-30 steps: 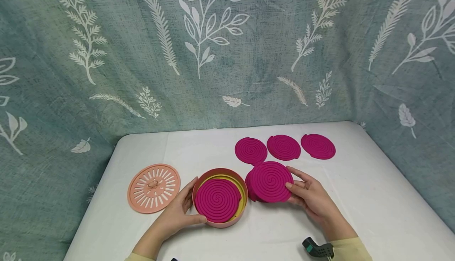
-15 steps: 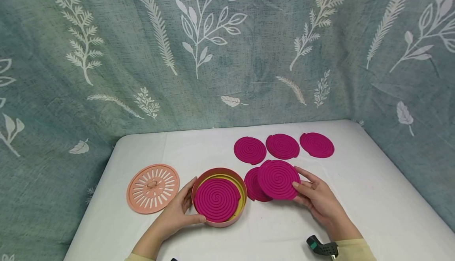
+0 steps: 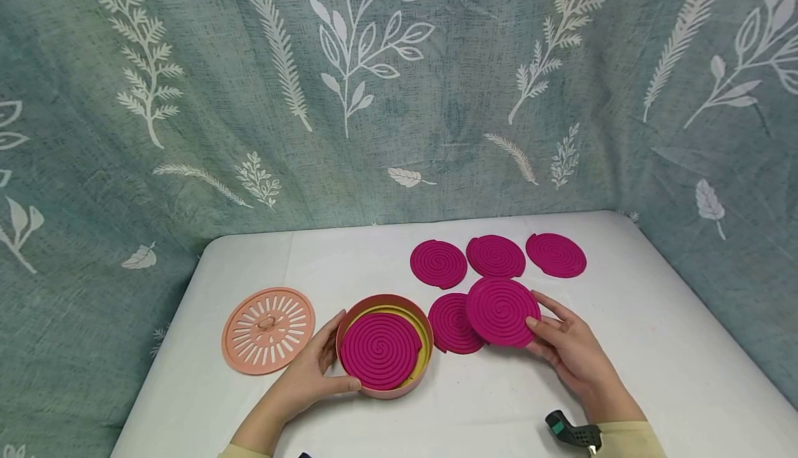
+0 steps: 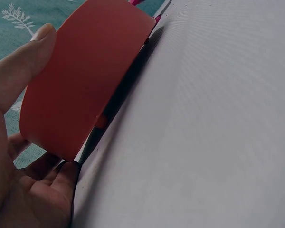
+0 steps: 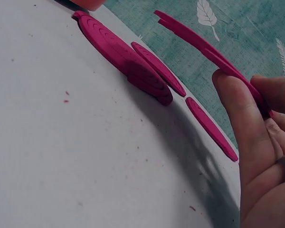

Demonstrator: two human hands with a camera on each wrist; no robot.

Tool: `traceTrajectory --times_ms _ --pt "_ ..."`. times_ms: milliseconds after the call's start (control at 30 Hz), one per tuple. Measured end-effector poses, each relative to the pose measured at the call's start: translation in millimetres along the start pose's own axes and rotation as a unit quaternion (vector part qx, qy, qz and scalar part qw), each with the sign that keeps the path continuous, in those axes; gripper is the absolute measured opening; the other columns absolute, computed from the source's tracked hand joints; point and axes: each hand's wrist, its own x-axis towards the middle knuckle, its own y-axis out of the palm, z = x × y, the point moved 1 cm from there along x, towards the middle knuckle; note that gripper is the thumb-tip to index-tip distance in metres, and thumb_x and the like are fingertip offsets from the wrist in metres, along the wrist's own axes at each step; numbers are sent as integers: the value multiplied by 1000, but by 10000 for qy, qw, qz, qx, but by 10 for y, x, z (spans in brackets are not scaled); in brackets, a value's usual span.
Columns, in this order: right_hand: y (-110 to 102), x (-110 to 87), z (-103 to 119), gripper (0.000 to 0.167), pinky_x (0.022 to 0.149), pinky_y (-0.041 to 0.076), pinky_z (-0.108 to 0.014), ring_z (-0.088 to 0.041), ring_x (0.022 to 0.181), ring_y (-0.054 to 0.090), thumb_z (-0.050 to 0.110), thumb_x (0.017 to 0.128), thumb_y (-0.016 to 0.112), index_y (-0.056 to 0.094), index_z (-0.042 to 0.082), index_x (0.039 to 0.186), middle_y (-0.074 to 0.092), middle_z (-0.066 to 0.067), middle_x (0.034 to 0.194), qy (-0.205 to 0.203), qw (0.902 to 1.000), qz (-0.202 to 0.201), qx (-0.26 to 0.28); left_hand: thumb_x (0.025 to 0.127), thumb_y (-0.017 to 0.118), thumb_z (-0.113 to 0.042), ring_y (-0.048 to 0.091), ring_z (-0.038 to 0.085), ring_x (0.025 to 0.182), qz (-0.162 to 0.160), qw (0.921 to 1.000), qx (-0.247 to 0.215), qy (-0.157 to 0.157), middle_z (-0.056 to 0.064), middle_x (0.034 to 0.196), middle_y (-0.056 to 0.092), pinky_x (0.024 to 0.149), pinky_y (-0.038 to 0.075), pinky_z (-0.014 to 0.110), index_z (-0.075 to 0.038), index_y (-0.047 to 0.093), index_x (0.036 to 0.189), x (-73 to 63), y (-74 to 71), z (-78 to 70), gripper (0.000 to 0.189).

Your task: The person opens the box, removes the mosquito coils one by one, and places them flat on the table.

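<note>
A round coral tin (image 3: 385,395) with a yellow inside stands on the table, and a magenta mosquito coil (image 3: 380,351) lies in it. My left hand (image 3: 309,373) grips the tin from the left, thumb at the near side and fingers round the far side. My right hand (image 3: 569,350) pinches another mosquito coil (image 3: 502,311) by its right edge, thumb on top and fingers beneath. In the right wrist view this held coil (image 5: 199,43) is raised and tilted above the table. Below it and to its left, a coil (image 3: 450,326) lies flat, partly covered in the head view.
Several more magenta coils (image 3: 438,264) lie in a row at the back right. Left of the tin is a coral slotted lid (image 3: 231,340) with a small ring at its centre. Tiny reddish crumbs dot the white table (image 3: 654,326). A patterned curtain (image 3: 386,98) hangs behind.
My right hand has moved right with its coil, away from the tin, uncovering more of the coil lying on the table. The left hand and the tin have stayed in place.
</note>
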Motion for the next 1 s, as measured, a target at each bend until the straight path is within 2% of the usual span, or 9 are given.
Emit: traceTrajectory --times_ms 400,667,1000 --pt "-73 13 -23 75 80 60 -35 -18 93 70 12 97 65 21 8 157 69 -10 114 55 9998 -208 -20 61 97 -26 29 10 143 26 10000 -19 31 -4 156 31 112 29 19 -33 28 155 1 -3 26 117" --pt "-117 11 -27 75 75 62 -32 -15 87 70 10 97 64 20 8 158 70 -9 109 32 9996 -271 86 61 97 -26 29 10 143 19 10000 3 47 -4 156 31 112 29 19 -35 28 154 3 -7 43 116" --pt "-172 13 -32 76 76 62 -32 -14 87 70 11 96 66 21 10 158 70 -7 107 114 9986 -496 129 61 97 -26 29 9 143 20 10000 -22 62 -5 156 31 112 28 19 -35 28 155 2 -5 42 116"
